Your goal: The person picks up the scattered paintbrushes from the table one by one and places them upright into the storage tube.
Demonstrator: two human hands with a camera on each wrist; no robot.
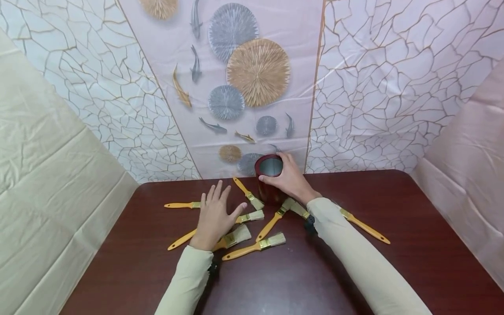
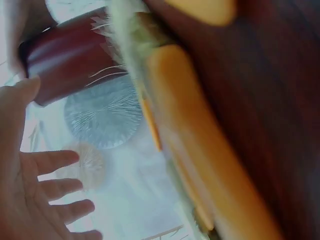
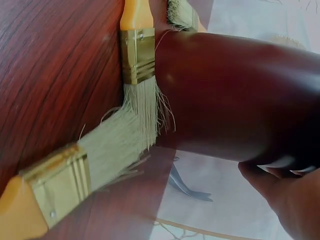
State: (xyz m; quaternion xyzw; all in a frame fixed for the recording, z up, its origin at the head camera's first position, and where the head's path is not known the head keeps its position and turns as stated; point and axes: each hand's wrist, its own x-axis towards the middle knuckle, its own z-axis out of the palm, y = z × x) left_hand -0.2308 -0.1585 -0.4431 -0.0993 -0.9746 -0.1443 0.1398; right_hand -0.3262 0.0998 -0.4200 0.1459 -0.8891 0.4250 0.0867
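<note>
Paintbrushes [image 1: 253,247] lay under the flat, spread left hand [image 1: 215,216]; the right hand [image 1: 289,178] gripped a cup [image 1: 269,174], whose grey interior showed only overhead.

Blurred brush [image 2: 200,150] in left-wrist view.

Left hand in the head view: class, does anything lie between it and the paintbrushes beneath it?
Nothing visible does. The left hand hovers open, fingers spread, directly over the scattered paintbrushes on the table. The right hand grips the dark red cup behind them, off to the side.
</note>
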